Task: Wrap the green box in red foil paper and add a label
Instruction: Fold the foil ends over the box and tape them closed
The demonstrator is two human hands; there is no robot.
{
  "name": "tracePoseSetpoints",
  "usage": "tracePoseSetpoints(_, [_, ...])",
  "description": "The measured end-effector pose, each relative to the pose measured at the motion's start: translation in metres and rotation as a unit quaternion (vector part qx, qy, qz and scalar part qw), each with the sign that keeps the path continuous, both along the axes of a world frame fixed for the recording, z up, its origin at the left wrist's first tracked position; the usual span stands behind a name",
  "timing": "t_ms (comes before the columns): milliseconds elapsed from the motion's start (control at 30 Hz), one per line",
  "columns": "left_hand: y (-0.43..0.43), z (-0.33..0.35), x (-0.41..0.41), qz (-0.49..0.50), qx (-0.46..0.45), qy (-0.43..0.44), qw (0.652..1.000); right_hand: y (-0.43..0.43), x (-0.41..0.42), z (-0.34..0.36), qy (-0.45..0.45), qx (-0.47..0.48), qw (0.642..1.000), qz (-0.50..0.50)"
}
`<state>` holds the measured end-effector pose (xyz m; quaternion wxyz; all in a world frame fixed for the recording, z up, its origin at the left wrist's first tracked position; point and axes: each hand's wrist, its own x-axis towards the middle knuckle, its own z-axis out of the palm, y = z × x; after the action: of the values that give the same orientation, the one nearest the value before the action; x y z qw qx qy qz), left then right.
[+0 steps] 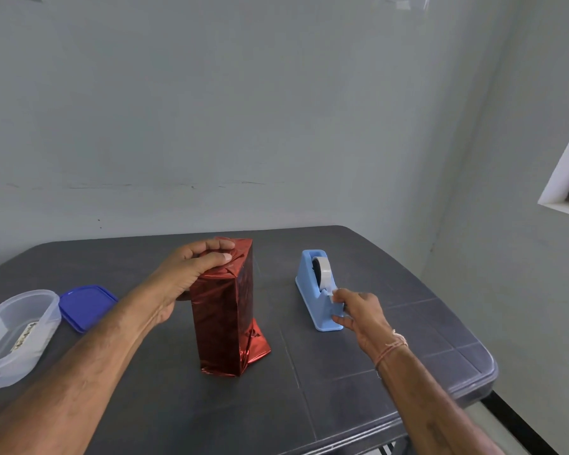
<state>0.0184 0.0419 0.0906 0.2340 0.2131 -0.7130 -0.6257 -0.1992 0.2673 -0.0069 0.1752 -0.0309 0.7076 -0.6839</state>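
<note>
The left hand (191, 270) grips the foil-wrapped box (225, 323) upright mid-table (342, 405) and the right hand (358, 311) pinches tape (325, 272) at the dispenser (309, 290); a hard tug might slide it, loosening that top fold.

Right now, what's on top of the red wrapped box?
The left hand grips the gathered red foil there; the folds beneath it and the box inside are covered.
</note>
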Motion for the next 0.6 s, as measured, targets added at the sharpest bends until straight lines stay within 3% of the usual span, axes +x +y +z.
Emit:
tracePoseSetpoints(167, [-0.002, -0.001, 0.000, -0.001, 0.002, -0.005, 1.000, 0.003, 0.005, -0.021, 0.015, 0.007, 0.999, -0.043])
tracePoseSetpoints(433, [-0.003, -0.002, -0.001, -0.001, 0.001, -0.008, 1.000, 0.005, 0.012, -0.038, -0.007, -0.092, 0.995, -0.032])
tracePoseSetpoints(600, [-0.004, -0.003, -0.002, -0.005, -0.003, -0.009, 1.000, -0.001, 0.011, -0.051, 0.041, -0.048, 0.996, -0.068])
